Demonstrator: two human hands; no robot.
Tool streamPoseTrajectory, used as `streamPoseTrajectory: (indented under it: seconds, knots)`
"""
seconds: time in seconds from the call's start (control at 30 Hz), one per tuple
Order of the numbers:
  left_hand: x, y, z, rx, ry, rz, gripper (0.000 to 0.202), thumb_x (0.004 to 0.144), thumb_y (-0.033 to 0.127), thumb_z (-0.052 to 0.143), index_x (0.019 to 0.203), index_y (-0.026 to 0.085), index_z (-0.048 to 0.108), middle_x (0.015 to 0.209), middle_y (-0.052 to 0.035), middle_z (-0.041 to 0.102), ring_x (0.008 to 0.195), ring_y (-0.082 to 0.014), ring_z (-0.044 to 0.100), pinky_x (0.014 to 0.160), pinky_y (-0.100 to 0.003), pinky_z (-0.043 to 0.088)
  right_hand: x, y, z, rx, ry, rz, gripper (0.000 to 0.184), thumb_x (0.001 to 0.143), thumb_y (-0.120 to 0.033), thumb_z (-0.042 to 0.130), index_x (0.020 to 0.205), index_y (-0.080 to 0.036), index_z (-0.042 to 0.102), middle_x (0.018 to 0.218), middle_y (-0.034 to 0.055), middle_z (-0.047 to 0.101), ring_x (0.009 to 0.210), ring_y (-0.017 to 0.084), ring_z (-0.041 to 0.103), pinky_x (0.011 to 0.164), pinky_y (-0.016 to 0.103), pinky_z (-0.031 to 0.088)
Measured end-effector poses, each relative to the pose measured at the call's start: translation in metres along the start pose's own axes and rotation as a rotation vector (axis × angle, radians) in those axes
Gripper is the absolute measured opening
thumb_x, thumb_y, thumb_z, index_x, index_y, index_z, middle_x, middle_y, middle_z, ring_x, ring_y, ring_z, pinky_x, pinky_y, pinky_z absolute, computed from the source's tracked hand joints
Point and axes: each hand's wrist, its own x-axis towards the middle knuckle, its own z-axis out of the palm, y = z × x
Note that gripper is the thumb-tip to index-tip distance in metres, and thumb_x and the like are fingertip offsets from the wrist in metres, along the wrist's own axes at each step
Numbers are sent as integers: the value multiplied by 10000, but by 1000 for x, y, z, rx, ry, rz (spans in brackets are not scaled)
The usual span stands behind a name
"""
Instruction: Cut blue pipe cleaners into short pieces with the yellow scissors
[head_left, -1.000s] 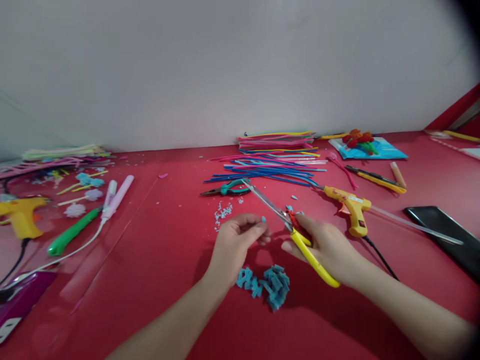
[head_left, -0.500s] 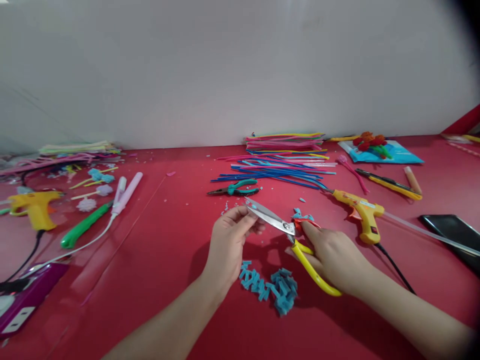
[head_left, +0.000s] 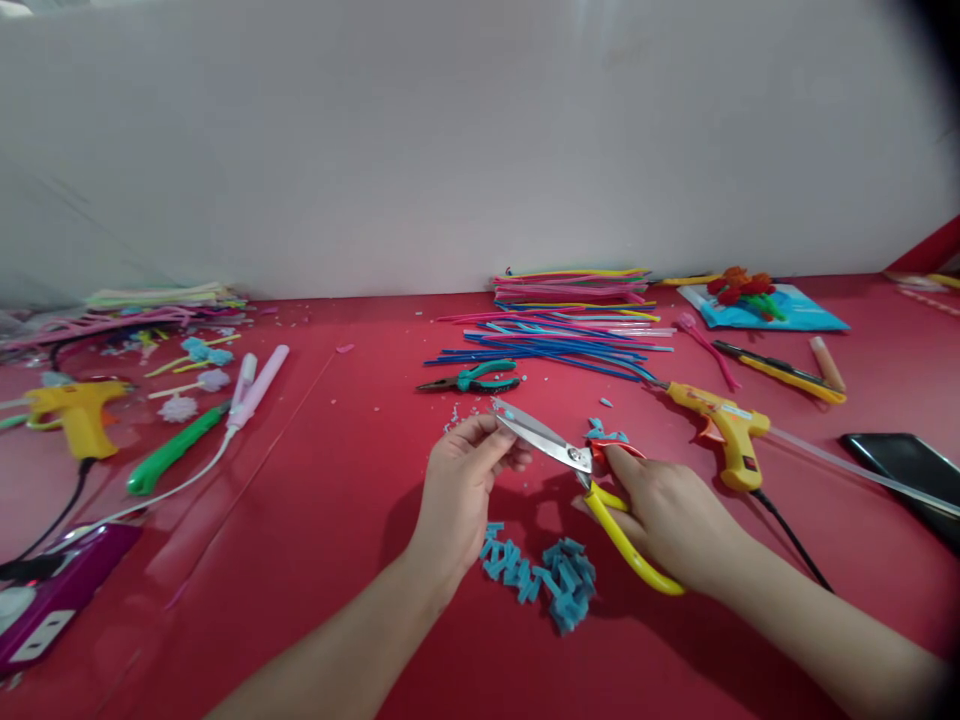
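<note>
My right hand (head_left: pixel 664 510) grips the handles of a pair of scissors (head_left: pixel 544 436) with yellow and red handles, blades pointing left. The blade tips reach the fingertips of my left hand (head_left: pixel 469 480), where a tiny light blue piece (head_left: pixel 509 414) shows. Thumb and fingers of that hand are pinched together; most of what they hold is hidden. Below the scissors, on the red table, lies a pile of cut blue pieces (head_left: pixel 570 585) with a row of looser ones beside it. More blue bits (head_left: pixel 604 430) lie just behind the red handle.
Teal pliers (head_left: pixel 472 377) and colored sticks (head_left: pixel 555 340) lie behind my hands. To the right are a yellow glue gun (head_left: pixel 724 425), a utility knife (head_left: pixel 780 370) and a black phone (head_left: pixel 900 470). Leftward are another glue gun (head_left: pixel 82 410), a pink wand-like tool (head_left: pixel 259 388) and a purple power strip (head_left: pixel 67 595).
The view has shifted very slightly. Both hands and the scissors stay in nearly the same position.
</note>
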Motion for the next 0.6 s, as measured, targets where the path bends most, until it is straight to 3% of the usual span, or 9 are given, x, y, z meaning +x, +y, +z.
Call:
streamPoseTrajectory:
  seconds: [0.6]
  knots:
    - [0,0,1,10,1,17,37,708,149,548,703,123,574,640,-12,590,579,-86,538,598,-215,425,-1,0,1,-3,-9,6,301,791,-498,324,738,-205,367,511,0,524,429,153,486,428,242,133]
